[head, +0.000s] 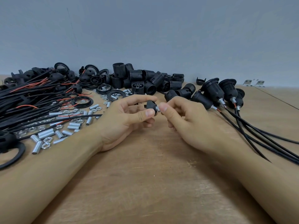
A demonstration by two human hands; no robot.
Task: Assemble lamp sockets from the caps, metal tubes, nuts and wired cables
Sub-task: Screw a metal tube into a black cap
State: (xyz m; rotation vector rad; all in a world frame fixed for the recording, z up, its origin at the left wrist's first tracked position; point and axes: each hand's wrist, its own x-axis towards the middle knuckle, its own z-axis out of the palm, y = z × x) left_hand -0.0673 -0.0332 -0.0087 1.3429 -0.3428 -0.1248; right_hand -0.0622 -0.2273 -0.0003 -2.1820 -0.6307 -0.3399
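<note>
Bare wooden worktop [145, 183] lies nearest; above it the left hand [127, 120] pinches a small black domed cap [152, 105] — the right hand [182, 120] pinches a short silver metal tube [159, 109] at its centre — finished sockets [215, 92] behind.

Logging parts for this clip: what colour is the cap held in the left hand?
Black; the cap shows best in the head view.

Place: small assembly workbench.
Evidence: wooden table [153, 183] against bare grey wall [161, 38], heaped socket shells [145, 80], loose metal tubes [47, 133].
</note>
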